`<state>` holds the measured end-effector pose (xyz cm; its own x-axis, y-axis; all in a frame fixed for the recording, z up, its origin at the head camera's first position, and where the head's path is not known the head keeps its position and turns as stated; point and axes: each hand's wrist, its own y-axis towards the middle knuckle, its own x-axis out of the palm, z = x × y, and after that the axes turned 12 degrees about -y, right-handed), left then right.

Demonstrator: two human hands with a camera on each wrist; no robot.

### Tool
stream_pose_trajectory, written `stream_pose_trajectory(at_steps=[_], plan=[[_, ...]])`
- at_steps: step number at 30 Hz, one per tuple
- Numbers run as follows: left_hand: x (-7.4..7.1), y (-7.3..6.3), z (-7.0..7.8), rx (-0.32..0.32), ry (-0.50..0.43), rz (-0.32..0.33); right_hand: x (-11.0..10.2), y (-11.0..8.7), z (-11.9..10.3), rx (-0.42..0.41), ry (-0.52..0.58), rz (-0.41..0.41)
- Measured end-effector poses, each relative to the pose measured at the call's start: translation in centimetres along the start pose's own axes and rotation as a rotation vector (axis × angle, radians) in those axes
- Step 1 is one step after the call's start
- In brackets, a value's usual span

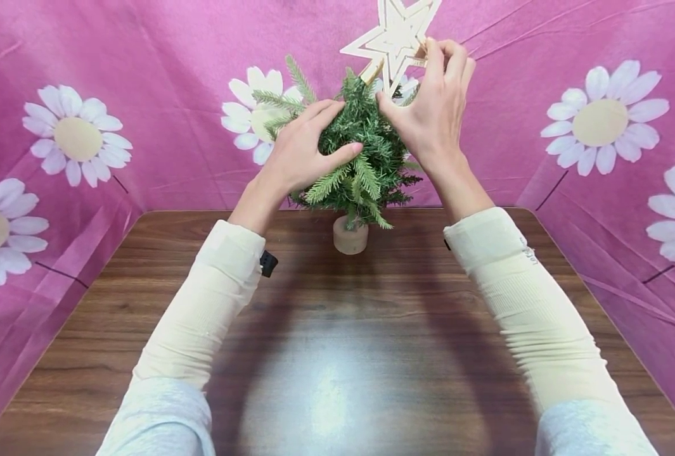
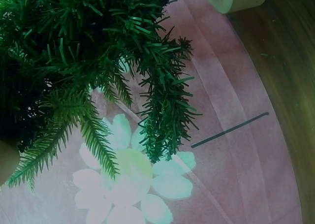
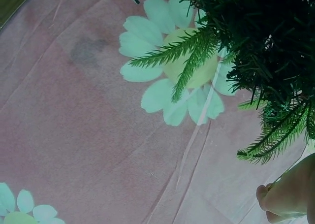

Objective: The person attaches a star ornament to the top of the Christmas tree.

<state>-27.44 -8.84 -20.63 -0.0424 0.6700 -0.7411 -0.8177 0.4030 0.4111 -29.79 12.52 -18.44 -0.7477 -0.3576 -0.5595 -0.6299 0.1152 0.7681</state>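
A small artificial Christmas tree stands upright on a round pale wooden base near the table's back edge. My left hand holds its upper left side, the thumb lying across the front branches. Above the treetop is a gold star tree topper, tilted, with its golden stem reaching down to the tip. With thumb and fingers, my right hand grips this star along its right and lower points. In the left wrist view, branches fill the upper left. Fingers show low in the right wrist view.
A brown wooden table extends in front of the tree. Pink cloth printed with white daisies hangs behind it and along both sides. On the left wrist sits a small black device.
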Motion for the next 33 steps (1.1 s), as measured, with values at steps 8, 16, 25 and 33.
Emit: stream_pose_trajectory(at_steps=[8,16,25,33], plan=[[0.17,-0.1,-0.08,-0.002,-0.002,-0.002,0.13,-0.31,0.48,0.015,0.002,-0.014],[0.24,-0.04,-0.12,0.003,-0.01,0.012,0.24,-0.34,0.69,0.025,0.0,-0.014],[0.13,-0.08,-0.16,-0.007,-0.006,0.011,0.56,-0.36,0.7,0.023,0.0,-0.011],[0.12,0.04,-0.14,-0.015,0.0,0.007,0.84,-0.59,0.43,0.0,0.003,-0.005]])
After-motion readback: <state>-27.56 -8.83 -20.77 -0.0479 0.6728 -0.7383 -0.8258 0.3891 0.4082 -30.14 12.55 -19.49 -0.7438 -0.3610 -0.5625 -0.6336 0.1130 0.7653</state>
